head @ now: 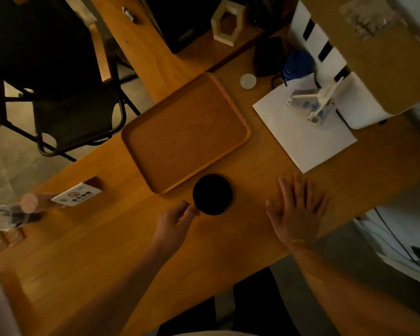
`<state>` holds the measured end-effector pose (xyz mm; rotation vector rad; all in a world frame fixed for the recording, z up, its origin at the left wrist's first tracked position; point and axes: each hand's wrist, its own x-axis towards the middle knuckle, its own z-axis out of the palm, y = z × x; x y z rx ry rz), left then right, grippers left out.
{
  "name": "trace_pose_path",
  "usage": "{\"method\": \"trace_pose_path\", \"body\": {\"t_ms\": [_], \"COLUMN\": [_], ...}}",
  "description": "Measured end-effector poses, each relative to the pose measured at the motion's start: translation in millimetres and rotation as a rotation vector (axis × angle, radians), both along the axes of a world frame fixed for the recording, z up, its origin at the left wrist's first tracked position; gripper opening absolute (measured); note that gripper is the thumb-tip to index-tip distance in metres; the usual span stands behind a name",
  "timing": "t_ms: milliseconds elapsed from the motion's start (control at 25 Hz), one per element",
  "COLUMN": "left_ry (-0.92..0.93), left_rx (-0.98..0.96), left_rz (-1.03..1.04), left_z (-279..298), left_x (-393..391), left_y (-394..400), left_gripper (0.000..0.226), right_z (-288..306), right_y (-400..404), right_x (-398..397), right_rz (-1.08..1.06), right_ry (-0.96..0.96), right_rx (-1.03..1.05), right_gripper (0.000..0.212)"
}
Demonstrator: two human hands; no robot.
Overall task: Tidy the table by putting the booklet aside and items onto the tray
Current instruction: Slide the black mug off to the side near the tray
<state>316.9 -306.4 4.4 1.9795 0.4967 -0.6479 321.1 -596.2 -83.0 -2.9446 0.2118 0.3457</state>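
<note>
A black mug (213, 194) stands on the wooden table just below the near edge of the wooden tray (141, 132). My left hand (176, 223) pinches the mug's handle on its lower left side. My right hand (297, 212) lies flat on the table with fingers spread, to the right of the mug, holding nothing. A white booklet (308, 139) lies right of the tray, with a white and blue packet (310, 105) on top of it. A small round white lid (248, 81) sits above the tray's right corner.
A white no-smoking sign (77, 194) and a clear bottle (12, 214) are at the left edge. A blue jar (297, 64), a white box (354, 98) and a hexagonal wooden frame (228, 23) stand at the back right. A black folding chair (66, 93) is beyond the table.
</note>
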Motion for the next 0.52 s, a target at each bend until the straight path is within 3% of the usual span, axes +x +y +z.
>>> {"method": "trace_pose_path", "body": {"t_ms": [520], "left_ry": [-0.095], "left_rx": [-0.029], "left_rz": [-0.080], "left_z": [-19.1], "left_x": [73.4], "left_y": [-80.8], "left_gripper": [0.031], "right_z": [-9.5], "right_y": [-1.3], "right_x": [-2.9], "right_rz": [-0.005], "right_ry": [-0.020], "right_rx": [0.022], "right_gripper": [0.078]}}
